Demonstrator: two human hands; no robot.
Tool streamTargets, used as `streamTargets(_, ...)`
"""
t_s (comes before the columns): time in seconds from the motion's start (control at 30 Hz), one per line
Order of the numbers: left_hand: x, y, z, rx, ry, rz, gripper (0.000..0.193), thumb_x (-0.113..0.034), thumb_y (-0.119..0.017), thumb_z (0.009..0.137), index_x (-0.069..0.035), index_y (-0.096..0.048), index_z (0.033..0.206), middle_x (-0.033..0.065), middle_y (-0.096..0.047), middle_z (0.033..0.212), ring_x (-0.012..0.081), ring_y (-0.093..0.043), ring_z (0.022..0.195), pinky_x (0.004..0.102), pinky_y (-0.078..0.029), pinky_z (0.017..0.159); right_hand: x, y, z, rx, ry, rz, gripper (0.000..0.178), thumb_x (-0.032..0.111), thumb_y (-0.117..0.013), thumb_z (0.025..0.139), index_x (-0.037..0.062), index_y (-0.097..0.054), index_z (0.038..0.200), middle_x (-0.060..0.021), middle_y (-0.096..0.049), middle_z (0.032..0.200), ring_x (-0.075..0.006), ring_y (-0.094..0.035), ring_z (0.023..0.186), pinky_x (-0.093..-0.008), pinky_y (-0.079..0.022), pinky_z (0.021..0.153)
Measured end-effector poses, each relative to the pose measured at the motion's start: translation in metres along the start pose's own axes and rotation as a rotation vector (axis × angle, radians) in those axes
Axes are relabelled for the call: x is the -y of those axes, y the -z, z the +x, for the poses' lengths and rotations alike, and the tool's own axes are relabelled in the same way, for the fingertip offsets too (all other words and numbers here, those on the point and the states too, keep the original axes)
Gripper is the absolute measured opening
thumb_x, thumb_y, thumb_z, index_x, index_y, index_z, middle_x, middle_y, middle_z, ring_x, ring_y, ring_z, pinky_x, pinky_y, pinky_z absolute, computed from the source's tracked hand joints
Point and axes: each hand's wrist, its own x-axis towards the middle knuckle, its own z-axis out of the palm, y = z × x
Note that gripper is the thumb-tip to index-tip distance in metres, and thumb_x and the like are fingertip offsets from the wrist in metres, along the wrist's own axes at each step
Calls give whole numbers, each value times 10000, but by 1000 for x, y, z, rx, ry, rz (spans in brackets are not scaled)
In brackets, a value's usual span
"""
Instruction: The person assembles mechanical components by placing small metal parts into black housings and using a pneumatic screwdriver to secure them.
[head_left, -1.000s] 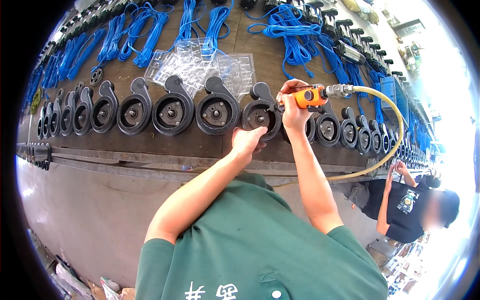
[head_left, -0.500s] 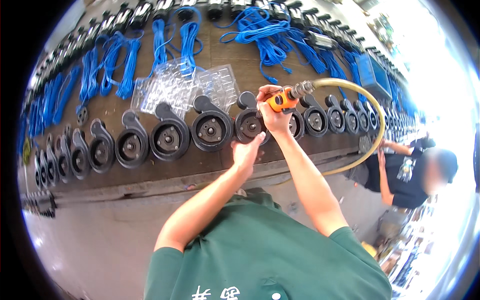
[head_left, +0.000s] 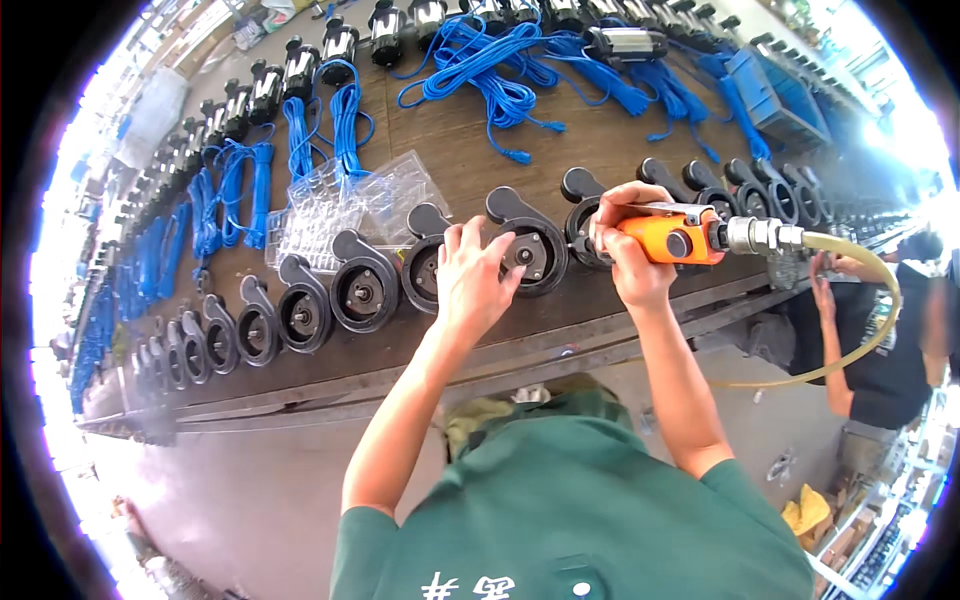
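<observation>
My right hand [head_left: 637, 262] grips an orange air-powered tool [head_left: 660, 240] with a metal lever, held sideways above the row. A pale yellow hose [head_left: 884, 285] joins it through a metal coupling [head_left: 765, 237]. The tool's working end is hidden by my fingers, close to a black round housing [head_left: 580, 218] with a curved neck. My left hand [head_left: 468, 278] has its fingers spread over the gap between two more of these housings. Thumb and forefinger reach toward the centre of the right one [head_left: 548, 272]; whether they touch it I cannot tell. The hand covers part of the left one [head_left: 420, 275].
Similar housings [head_left: 364, 285] line the bench [head_left: 440, 140] on both sides. Clear plastic trays [head_left: 345, 215] lie behind them. Further back are blue cord bundles [head_left: 490, 70], black-and-silver cylinders [head_left: 388, 35] and a blue crate [head_left: 775, 98]. Another person [head_left: 870, 350] works at the right.
My right hand has moved right with the air tool, which now points sideways. My left hand has risen onto the housings and spread its fingers. The whole view has shifted.
</observation>
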Motion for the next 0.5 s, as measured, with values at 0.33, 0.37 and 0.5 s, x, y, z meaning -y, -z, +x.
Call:
streamTargets(0.33,-26,-14,-3,46,104,205,324,-190,-730,827,-72,-729,1129,208,-509,1435,428,-442,1301,524,-376,1071,2,45,-2,-34,-204,112,281,-83,-600,829,-15,-590,1101,-72,-647,933,-108,-622,827,-243,-518,689)
streamTargets(0.37,-29,-14,-8,49,115,246,313,-201,-730,827,-41,-729,1095,208,-508,1436,435,-443,1297,532,-379,1065,1,47,-3,-41,-207,109,281,-82,-600,829,-15,-589,1101,-74,-646,935,-109,-622,827,-243,-518,686)
streamTargets(0.5,-33,-30,-10,91,186,254,361,-259,-740,846,-6,-717,1103,203,-456,1509,444,-383,1362,540,-342,1121,2,47,-1,-52,-233,155,287,-70,-607,831,-5,-591,1110,-80,-644,941,-122,-624,831,-256,-527,705)
